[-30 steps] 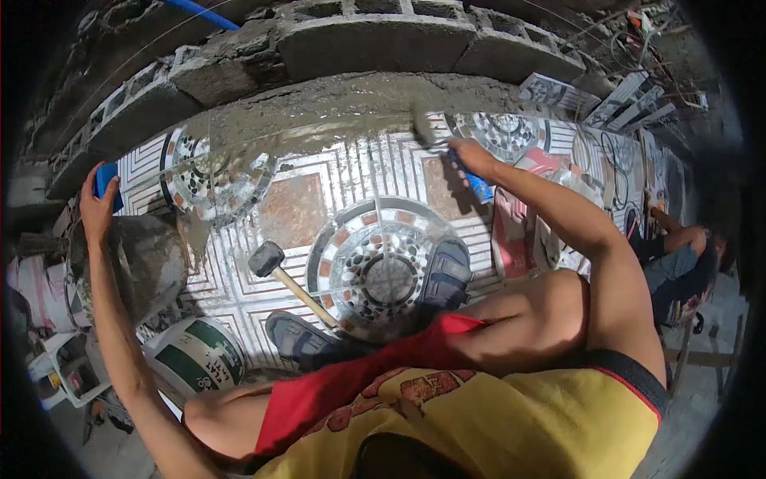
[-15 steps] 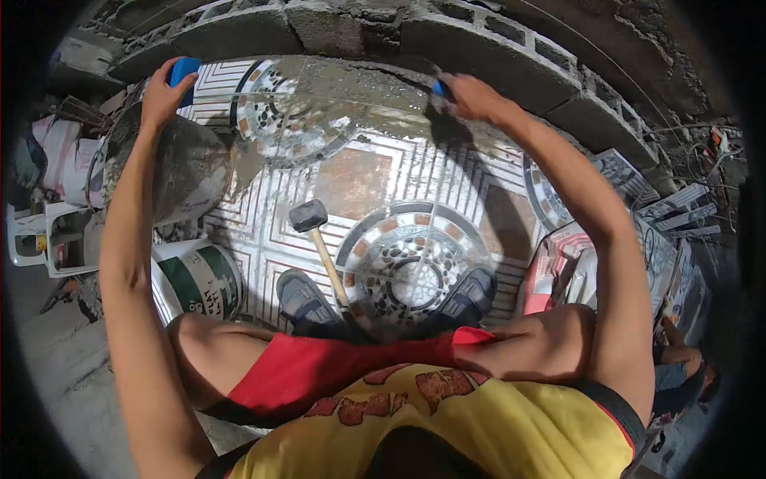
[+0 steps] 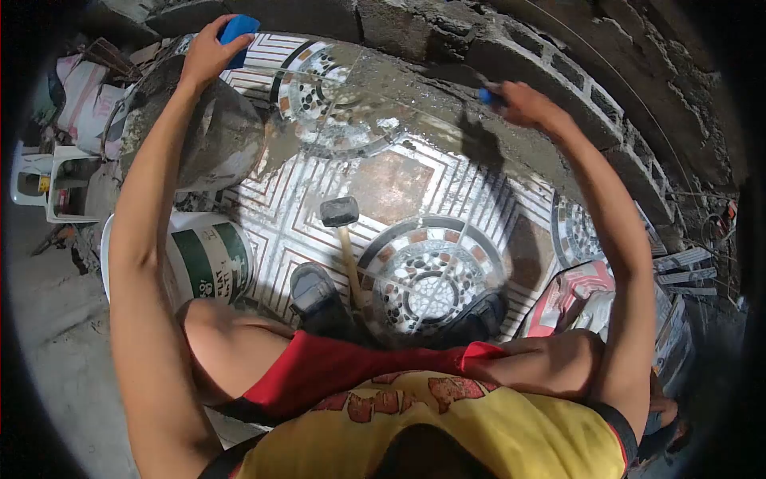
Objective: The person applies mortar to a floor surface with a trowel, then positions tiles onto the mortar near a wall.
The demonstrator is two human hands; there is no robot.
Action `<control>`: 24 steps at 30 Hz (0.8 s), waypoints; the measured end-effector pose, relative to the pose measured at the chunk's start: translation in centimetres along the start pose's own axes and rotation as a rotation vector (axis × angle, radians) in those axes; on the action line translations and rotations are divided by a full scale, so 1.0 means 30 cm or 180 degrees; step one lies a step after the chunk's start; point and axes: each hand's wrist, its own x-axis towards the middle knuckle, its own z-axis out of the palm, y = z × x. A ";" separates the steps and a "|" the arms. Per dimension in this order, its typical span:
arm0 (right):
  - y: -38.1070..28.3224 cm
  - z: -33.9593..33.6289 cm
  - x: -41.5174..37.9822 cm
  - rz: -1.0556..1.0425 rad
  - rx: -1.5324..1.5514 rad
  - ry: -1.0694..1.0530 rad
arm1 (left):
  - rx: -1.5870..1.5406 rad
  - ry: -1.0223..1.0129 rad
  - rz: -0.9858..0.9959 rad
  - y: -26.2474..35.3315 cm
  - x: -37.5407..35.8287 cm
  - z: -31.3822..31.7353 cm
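My left hand [image 3: 209, 54], at the far left, grips a blue block-like object [image 3: 238, 33] beside the patterned tile's edge. My right hand [image 3: 527, 104] is closed round the blue handle of a small tool [image 3: 487, 94], apparently a trowel; its blade is hard to make out. It is over the grey mortar strip [image 3: 423, 92] along the block wall. Patterned floor tiles [image 3: 391, 188] lie between my arms. On them rests a rubber mallet [image 3: 341, 211] with a wooden handle, lying beside my left shoe.
A hollow-block wall [image 3: 550, 80] curves along the far side. A mortar-stained bucket [image 3: 215, 136] lies at the left, near a green-and-white bucket [image 3: 211, 259] and a white plastic chair [image 3: 68, 188]. A red-and-white sack [image 3: 566, 295] is on the right.
The view has shifted, so the floor and both hands appear further right; the left hand also appears higher. Both hands keep hold of the same things. The mallet stays lying on the tiles.
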 end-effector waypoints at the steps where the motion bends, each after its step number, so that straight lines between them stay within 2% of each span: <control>1: -0.101 -0.021 0.035 0.0114 0.0248 -0.0175 | -0.0003 0.0004 -0.0010 -0.001 -0.005 -0.006; 3: -0.084 0.081 0.130 -0.0077 -0.0121 -0.0017 | 0.0026 0.0084 -0.0078 -0.007 -0.002 0.004; 5: 0.075 0.138 0.084 -0.0040 0.0108 -0.0209 | 0.0069 0.0000 -0.0068 -0.038 0.005 0.014; 7: 0.200 0.142 0.004 0.0146 -0.0384 -0.0410 | 0.0024 0.0068 -0.0136 -0.020 -0.004 0.007; 10: 0.296 0.030 -0.177 0.0090 -0.0284 -0.0503 | -0.0005 0.0124 0.0022 -0.049 0.010 0.019; 11: 0.230 -0.034 -0.209 0.0036 -0.0296 -0.0501 | 0.0029 0.0141 -0.0019 -0.050 0.010 0.015; 13: 0.065 -0.106 -0.217 0.0610 -0.0613 -0.0581 | 0.0048 0.0050 0.0059 -0.038 0.004 0.016; 14: 0.015 -0.109 -0.197 0.0554 -0.0536 -0.0419 | 0.0100 0.0165 0.0034 -0.049 -0.001 0.025; 17: -0.058 0.016 0.027 -0.0215 -0.0034 0.0251 | 0.0109 0.0190 0.0100 -0.067 0.007 0.027; 18: -0.155 -0.008 0.094 0.0098 0.0021 -0.0189 | -0.0117 0.0144 -0.0078 -0.031 -0.003 0.015; 20: -0.220 0.047 0.222 -0.0190 0.0082 0.0159 | 0.0065 0.0197 -0.0011 -0.039 0.006 0.015; 23: -0.276 0.100 0.330 -0.0115 -0.0102 0.0282 | 0.0172 0.0265 -0.0009 -0.026 -0.001 0.013; 24: -0.214 0.174 0.384 -0.0258 -0.0067 0.0444 | 0.0162 0.0258 0.0002 -0.031 -0.001 0.016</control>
